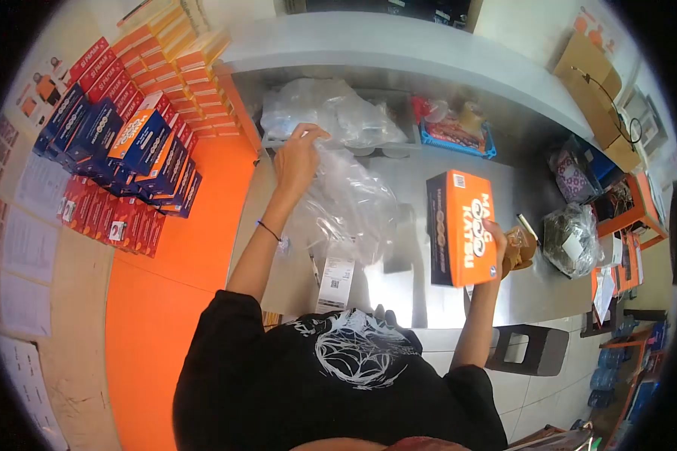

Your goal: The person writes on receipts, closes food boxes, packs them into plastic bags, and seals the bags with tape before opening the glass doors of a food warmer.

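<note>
My left hand pinches the top edge of a clear plastic bag, which hangs loosely over the metal counter. On the right, my right hand grips an orange and dark blue food box with white lettering, held upright above the counter. Box and bag are apart. Under the bag's lower end lies a white printed receipt with a square code. Whether anything is inside the bag cannot be made out clearly; it looks flat. Fingers behind the box are partly hidden.
Stacked boxes stand on the orange surface to the left. More plastic bags lie at the counter's back, beside a blue basket. A brown paper item and a filled plastic bag sit right. Below is a dark stool.
</note>
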Action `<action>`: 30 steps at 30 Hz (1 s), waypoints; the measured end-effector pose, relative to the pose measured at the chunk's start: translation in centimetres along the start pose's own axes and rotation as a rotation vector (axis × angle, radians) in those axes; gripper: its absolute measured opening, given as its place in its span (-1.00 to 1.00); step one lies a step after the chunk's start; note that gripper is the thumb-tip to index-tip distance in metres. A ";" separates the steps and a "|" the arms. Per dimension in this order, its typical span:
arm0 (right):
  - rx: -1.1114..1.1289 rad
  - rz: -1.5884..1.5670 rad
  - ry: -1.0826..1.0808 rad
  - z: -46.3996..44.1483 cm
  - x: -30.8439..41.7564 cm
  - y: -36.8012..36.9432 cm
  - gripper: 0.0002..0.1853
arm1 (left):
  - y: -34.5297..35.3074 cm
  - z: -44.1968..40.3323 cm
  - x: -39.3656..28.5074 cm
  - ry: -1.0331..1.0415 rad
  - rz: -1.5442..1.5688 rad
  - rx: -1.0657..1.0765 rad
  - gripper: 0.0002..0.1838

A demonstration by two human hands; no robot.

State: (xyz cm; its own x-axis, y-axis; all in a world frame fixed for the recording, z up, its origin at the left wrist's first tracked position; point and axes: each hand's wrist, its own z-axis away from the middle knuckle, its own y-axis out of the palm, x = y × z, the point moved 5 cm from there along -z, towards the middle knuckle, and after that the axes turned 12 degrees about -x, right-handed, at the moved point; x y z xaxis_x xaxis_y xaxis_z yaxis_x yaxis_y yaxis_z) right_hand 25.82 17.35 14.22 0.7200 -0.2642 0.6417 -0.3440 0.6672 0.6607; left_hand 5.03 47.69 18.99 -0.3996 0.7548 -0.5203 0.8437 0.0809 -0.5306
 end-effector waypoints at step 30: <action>0.000 -0.135 -0.671 -0.7 -5.5 2.4 -0.41 | -5.3 17.4 -6.9 0.365 -0.106 0.344 -0.81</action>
State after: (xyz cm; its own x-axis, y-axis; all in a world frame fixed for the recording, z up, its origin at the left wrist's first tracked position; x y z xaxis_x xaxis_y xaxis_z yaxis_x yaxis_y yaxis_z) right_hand 21.48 20.92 12.05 0.2269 -0.7197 0.6562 -0.2776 0.5980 0.7519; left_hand -2.97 30.74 13.75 -0.2730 0.9373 -0.2167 0.6142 -0.0036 -0.7891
